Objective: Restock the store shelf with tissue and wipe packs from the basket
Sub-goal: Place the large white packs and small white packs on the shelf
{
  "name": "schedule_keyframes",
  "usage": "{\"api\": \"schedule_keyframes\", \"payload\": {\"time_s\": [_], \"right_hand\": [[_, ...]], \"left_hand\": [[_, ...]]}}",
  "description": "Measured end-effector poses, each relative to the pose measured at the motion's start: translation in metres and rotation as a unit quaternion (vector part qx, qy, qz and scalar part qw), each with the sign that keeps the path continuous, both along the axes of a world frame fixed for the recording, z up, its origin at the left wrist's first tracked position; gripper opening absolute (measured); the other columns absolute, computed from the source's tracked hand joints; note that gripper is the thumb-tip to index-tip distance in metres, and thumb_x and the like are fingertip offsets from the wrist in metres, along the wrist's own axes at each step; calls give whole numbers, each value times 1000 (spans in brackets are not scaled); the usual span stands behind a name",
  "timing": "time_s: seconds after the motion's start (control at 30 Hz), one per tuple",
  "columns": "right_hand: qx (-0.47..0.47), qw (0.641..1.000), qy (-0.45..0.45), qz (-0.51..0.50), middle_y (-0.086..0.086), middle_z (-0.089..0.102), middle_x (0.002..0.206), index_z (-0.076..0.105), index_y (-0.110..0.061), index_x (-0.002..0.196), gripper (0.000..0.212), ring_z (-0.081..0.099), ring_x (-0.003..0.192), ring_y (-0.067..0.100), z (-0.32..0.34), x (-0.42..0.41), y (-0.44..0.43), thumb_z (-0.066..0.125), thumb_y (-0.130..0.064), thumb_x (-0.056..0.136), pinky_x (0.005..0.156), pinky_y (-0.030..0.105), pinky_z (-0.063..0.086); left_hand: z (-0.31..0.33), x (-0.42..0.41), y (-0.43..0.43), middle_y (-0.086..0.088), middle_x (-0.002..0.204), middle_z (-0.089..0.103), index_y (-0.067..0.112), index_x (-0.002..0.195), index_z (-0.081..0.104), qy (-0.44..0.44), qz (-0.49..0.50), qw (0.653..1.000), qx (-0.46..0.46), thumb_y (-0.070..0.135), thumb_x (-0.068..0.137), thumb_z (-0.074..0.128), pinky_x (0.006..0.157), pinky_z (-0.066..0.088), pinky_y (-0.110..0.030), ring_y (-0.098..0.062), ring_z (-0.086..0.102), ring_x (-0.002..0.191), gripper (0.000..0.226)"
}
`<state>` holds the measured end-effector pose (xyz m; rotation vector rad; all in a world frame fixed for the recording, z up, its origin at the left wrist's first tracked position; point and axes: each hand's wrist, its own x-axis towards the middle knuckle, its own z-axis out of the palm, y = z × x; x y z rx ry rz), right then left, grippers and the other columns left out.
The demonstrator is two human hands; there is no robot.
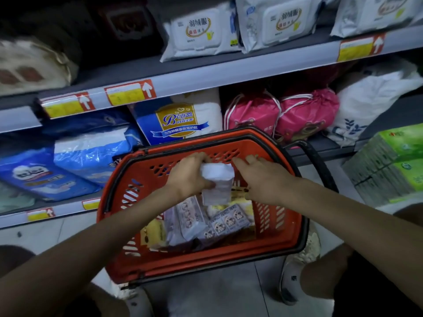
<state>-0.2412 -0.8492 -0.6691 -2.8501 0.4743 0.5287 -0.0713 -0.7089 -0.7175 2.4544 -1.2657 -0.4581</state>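
A red basket with black handles stands on the floor between my feet, below the shelves. Inside lie several small tissue packs with cartoon prints and a yellow pack. My left hand is shut on a white tissue pack held over the basket's far half. My right hand hovers just right of that pack with fingers spread, holding nothing. The grey shelf above carries white wipe packs.
The lower shelf holds blue-and-white packs, a Baileen pack, pink drawstring bags and a white bag. Green tissue bundles are stacked on the floor at right. My shoes flank the basket.
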Motion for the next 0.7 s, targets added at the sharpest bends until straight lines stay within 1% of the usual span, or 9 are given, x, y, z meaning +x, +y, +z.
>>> {"api": "schedule_keyframes", "payload": {"time_s": [0.1, 0.2, 0.27, 0.37, 0.43, 0.53, 0.6, 0.63, 0.7], "right_hand": [[84, 993, -87, -14, 10, 43, 142, 22, -21, 159, 96, 49, 128, 32, 8, 13, 11, 79, -37, 84, 96, 47, 51], [174, 965, -191, -46, 2, 57, 122, 49, -18, 135, 72, 59, 109, 22, 16, 27, 28, 86, -38, 77, 83, 41, 53], [221, 944, -232, -83, -4, 62, 108, 55, -19, 120, 61, 61, 94, 16, 24, 33, 38, 89, -40, 74, 73, 38, 54], [218, 943, -241, -79, -4, 66, 91, 62, -18, 103, 47, 62, 79, 16, 30, 39, 46, 88, -41, 72, 66, 42, 52], [206, 945, -242, -81, -4, 64, 81, 63, -16, 91, 40, 60, 70, 15, 31, 40, 51, 88, -40, 72, 61, 41, 49], [164, 946, -269, -76, -8, 61, 80, 59, -20, 90, 36, 56, 69, 9, 31, 39, 54, 86, -39, 75, 57, 30, 43], [141, 941, -302, -62, -11, 59, 86, 58, -23, 94, 34, 54, 73, 8, 30, 34, 55, 84, -32, 75, 59, 28, 40], [136, 936, -319, -51, -10, 60, 92, 58, -23, 99, 35, 55, 78, 8, 30, 31, 55, 83, -27, 74, 63, 30, 43], [130, 925, -358, -8, -7, 60, 103, 60, -18, 107, 40, 58, 89, 11, 30, 23, 56, 80, -17, 73, 71, 36, 51]], "left_hand": [[39, 7, 21, 7, 98, 71, 24, 103, 67, 97, 37, 993, -62, 30, 59, 100, 75, 58, -38, -14, 67, 87, 56], [68, 10, 37, 1, 100, 75, 18, 105, 68, 156, 46, 981, -108, 18, 57, 102, 82, 61, -38, -16, 72, 92, 59], [80, 9, 46, -8, 102, 76, 10, 109, 67, 208, 56, 965, -153, 3, 57, 100, 85, 62, -40, -23, 73, 94, 62], [86, 3, 60, -10, 104, 77, 7, 118, 62, 269, 75, 939, -203, -9, 60, 95, 84, 61, -29, -21, 75, 97, 68], [85, 0, 71, -8, 107, 78, 7, 123, 63, 304, 97, 919, -232, -9, 64, 93, 87, 60, -25, -16, 76, 100, 67], [82, -1, 86, -6, 114, 78, 9, 124, 67, 357, 141, 885, -265, -4, 75, 87, 92, 60, -28, -16, 74, 107, 54], [77, 0, 96, -4, 115, 78, 15, 120, 71, 371, 191, 869, -266, 9, 86, 82, 97, 59, -36, -17, 74, 109, 37], [74, 1, 101, -4, 114, 78, 16, 118, 73, 380, 226, 856, -267, 17, 91, 79, 98, 58, -40, -19, 74, 109, 28], [64, 4, 109, -8, 114, 78, 12, 118, 71, 419, 296, 818, -259, 27, 96, 72, 96, 59, -44, -24, 75, 108, 26]]}}
